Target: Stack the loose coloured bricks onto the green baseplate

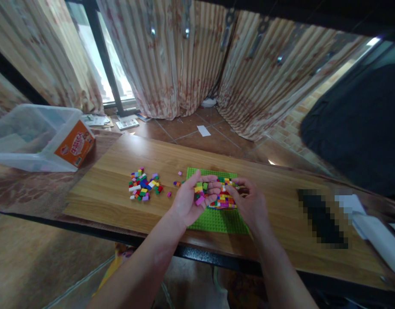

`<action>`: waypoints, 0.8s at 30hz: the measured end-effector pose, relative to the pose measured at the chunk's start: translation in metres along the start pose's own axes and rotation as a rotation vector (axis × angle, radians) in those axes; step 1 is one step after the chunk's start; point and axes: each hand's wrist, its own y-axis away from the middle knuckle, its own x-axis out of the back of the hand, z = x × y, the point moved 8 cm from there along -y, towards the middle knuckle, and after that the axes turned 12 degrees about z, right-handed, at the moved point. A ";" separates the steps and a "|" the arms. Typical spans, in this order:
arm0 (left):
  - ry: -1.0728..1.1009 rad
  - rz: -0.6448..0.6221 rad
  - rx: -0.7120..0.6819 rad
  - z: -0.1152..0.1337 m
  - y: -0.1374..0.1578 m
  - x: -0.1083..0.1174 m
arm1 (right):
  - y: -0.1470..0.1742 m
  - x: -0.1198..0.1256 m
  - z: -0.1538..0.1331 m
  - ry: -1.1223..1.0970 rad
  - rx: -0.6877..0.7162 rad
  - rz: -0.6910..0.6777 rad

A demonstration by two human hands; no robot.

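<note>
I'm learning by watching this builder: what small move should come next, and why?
Probably the right hand should take one of the loose bricks and bring it to the multicoloured block: the left hand is turned up with those bricks in it, close by, and the right fingers are at the block, over the green baseplate.

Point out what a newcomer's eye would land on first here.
Probably the bright green baseplate near the middle of the wooden tabletop, with a multicoloured brick build seen against it between the left hand and right hand. Next, the loose bricks scattered to its left, then the clear bin at far left.
</note>
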 end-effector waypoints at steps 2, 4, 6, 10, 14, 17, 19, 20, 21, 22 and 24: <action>0.009 -0.013 0.011 -0.001 0.000 -0.002 | 0.001 -0.001 0.002 -0.048 -0.022 -0.006; 0.007 -0.038 0.016 -0.002 0.001 -0.003 | 0.001 0.001 0.001 -0.087 -0.029 -0.002; 0.000 -0.069 0.019 -0.002 0.002 -0.005 | 0.001 0.009 -0.008 -0.093 0.012 0.051; -0.006 -0.109 0.048 -0.006 0.002 -0.008 | 0.004 0.030 -0.045 -0.101 0.229 0.195; 0.009 -0.084 0.067 -0.011 0.001 -0.007 | 0.018 0.022 -0.085 -0.063 0.451 0.038; 0.049 -0.050 0.076 -0.012 0.001 -0.005 | 0.031 0.005 -0.098 0.028 0.553 -0.117; 0.057 -0.050 0.096 -0.013 0.002 -0.005 | 0.036 -0.003 -0.100 0.068 0.572 -0.164; 0.058 -0.055 0.106 -0.014 0.003 -0.006 | 0.038 -0.005 -0.099 0.074 0.571 -0.176; 0.060 -0.058 0.109 -0.014 0.004 -0.006 | 0.038 -0.007 -0.099 0.073 0.564 -0.181; 0.063 -0.059 0.107 -0.014 0.004 -0.007 | 0.038 -0.008 -0.098 0.066 0.558 -0.183; 0.061 -0.058 0.098 -0.014 0.005 -0.007 | 0.037 -0.007 -0.098 0.040 0.540 -0.181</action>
